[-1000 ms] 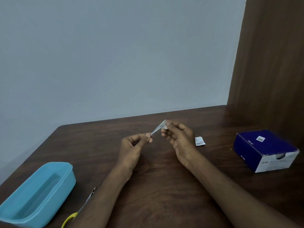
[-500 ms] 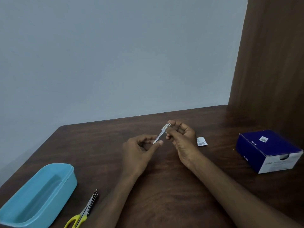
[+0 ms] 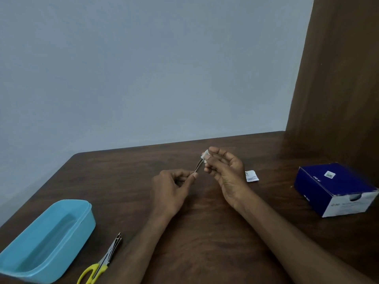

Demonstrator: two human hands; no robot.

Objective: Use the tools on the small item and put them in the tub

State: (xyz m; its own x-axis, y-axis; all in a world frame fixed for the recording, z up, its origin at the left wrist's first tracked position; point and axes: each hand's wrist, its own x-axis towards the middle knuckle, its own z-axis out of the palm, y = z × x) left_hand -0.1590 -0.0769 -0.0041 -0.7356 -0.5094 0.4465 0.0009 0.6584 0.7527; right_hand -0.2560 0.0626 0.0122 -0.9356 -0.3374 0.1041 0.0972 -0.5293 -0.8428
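— Where do things stand?

— Both hands are raised above the middle of the dark wooden table (image 3: 205,242). The right hand (image 3: 227,173) has thumb and forefinger curled round a small white packet (image 3: 205,155), pinching its top end. From that packet a thin, dark, shiny strip (image 3: 198,166) runs down and left to the left hand (image 3: 170,187), whose thumb and forefinger pinch its lower tip, the other fingers curled loosely.

— So which step is it?

— I judge it as the peeling or drawing-out step: the strip is stretched between the two pinches, partly out of the packet. Whether it is a wrapper flap or the contents themselves is too small to tell.

— And the next move?

— It calls for a steady pull apart, the right hand keeping its grip firm so the packet does not slip.

— Anything nearby?

— A torn white wrapper (image 3: 251,176) lies just right of the right hand, a blue carton (image 3: 336,187) further right, a blue tub (image 3: 47,242) and yellow-handled scissors (image 3: 102,261) near left.
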